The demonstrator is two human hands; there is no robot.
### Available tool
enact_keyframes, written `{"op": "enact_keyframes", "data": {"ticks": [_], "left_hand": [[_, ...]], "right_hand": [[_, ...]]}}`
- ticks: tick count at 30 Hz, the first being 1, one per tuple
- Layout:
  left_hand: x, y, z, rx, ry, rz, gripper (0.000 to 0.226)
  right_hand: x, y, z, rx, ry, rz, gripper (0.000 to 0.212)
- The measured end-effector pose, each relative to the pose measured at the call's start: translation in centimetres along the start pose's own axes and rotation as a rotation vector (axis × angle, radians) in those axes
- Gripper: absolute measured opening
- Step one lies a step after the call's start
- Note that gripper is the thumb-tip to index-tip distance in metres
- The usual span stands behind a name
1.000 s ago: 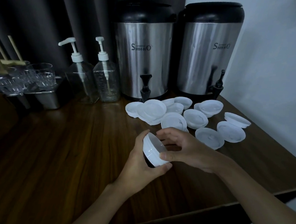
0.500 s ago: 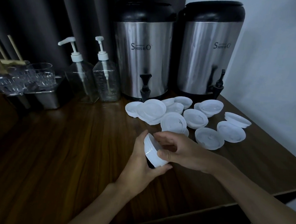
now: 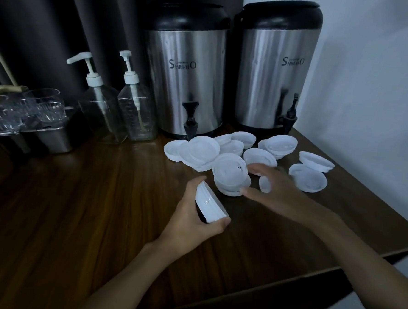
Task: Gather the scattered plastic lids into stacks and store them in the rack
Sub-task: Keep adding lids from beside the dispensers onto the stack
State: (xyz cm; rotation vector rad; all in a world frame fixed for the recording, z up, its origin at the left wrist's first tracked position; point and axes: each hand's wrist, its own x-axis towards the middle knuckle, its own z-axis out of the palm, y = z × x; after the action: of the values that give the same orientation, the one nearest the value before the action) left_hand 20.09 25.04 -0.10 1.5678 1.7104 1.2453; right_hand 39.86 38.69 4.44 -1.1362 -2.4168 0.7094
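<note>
the left hand [image 3: 189, 215] fingers [image 3: 220, 223] clamp a small stack of lids [image 3: 209, 206] above the surface [image 3: 99, 207]. the right hand [image 3: 274, 192] is spread open, reaching over one lid [image 3: 229, 173]. many scattered lids [image 3: 309, 177] remain near the dispensers [image 3: 186, 81]; i see no rack, so i judge the work is early.

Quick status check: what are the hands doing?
Left hand gripping lid stack. Right hand open, reaching over loose lids. Nothing blocking; no rack seen.

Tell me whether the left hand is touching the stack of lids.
Touching. The head view shows the left hand wrapped around the stack of lids, thumb on top, fingertips underneath.
</note>
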Motion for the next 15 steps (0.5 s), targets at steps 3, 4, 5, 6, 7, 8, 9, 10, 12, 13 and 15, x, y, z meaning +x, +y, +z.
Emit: {"op": "enact_keyframes", "data": {"ticks": [3, 4, 5, 6, 7, 8, 9, 10, 12, 13, 15], "left_hand": [[0.0, 0.0, 0.1, 0.022, -0.005, -0.026, 0.097], [-0.1, 0.1, 0.1, 0.026, -0.003, -0.028, 0.097], [-0.1, 0.1, 0.1, 0.030, -0.001, -0.029, 0.097], [-0.1, 0.2, 0.1, 0.033, 0.000, -0.031, 0.097], [-0.2, 0.2, 0.1, 0.033, 0.001, -0.031, 0.097], [-0.3, 0.3, 0.2, 0.033, 0.001, -0.031, 0.097], [-0.3, 0.3, 0.2, 0.034, 0.000, -0.029, 0.097], [-0.4, 0.3, 0.2, 0.037, -0.002, -0.026, 0.097], [-0.5, 0.3, 0.2, 0.042, -0.008, -0.020, 0.097], [-0.5, 0.3, 0.2, 0.043, -0.009, -0.017, 0.097], [-0.5, 0.3, 0.2, 0.043, -0.011, -0.014, 0.097]], "right_hand": [[0.4, 2.2, -2.2, -0.410, -0.012, 0.139, 0.083], [0.5, 2.7, -2.4, -0.458, -0.043, 0.160, 0.085], [0.6, 3.2, -2.4, -0.475, -0.057, 0.168, 0.085], [0.7, 3.5, -2.4, -0.476, -0.066, 0.177, 0.083], [0.7, 3.7, -2.5, -0.467, -0.073, 0.184, 0.082], [0.7, 3.8, -2.4, -0.457, -0.081, 0.187, 0.080], [0.7, 3.9, -2.4, -0.451, -0.089, 0.185, 0.080], [0.7, 3.9, -2.2, -0.443, -0.100, 0.182, 0.080], [0.6, 3.8, -2.1, -0.432, -0.107, 0.163, 0.084], [0.7, 3.7, -2.0, -0.440, -0.101, 0.159, 0.087], [0.9, 3.7, -2.2, -0.482, -0.106, 0.177, 0.088]]}}
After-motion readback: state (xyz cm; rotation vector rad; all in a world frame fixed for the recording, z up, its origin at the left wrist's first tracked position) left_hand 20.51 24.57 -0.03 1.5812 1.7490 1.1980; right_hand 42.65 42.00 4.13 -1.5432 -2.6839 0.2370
